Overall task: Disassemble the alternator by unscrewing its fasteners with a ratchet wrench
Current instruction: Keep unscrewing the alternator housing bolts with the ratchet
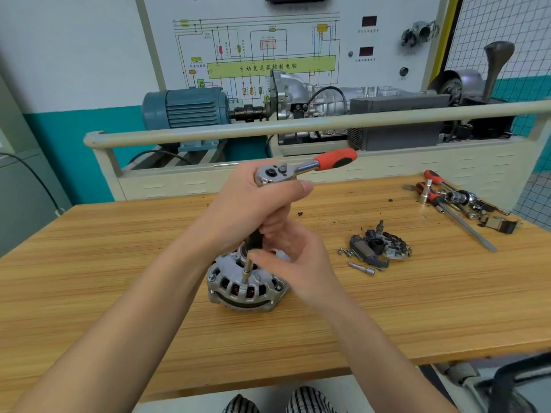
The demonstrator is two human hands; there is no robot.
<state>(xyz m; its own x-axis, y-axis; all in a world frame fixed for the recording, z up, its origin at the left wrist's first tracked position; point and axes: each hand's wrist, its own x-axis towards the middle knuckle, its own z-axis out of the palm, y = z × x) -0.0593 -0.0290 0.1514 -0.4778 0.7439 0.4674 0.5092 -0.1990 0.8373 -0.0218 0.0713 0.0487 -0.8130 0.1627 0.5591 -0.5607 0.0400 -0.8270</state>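
You work at a wooden bench (119, 263) before a training panel. Your left hand (253, 201) grips the ratchet wrench (298, 169) just under its head, holding it upright. Your right hand (293, 254) pinches the extension bar (247, 269), whose tip touches the alternator (238, 289) on the bench. Removed parts (378, 247) lie near on the right.

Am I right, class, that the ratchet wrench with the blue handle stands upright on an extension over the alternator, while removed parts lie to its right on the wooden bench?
Not quite. The ratchet wrench has an orange and black handle, not a blue one, as the head view shows. The rest holds: it stands on an extension over the alternator, and removed parts lie to its right on the wooden bench.
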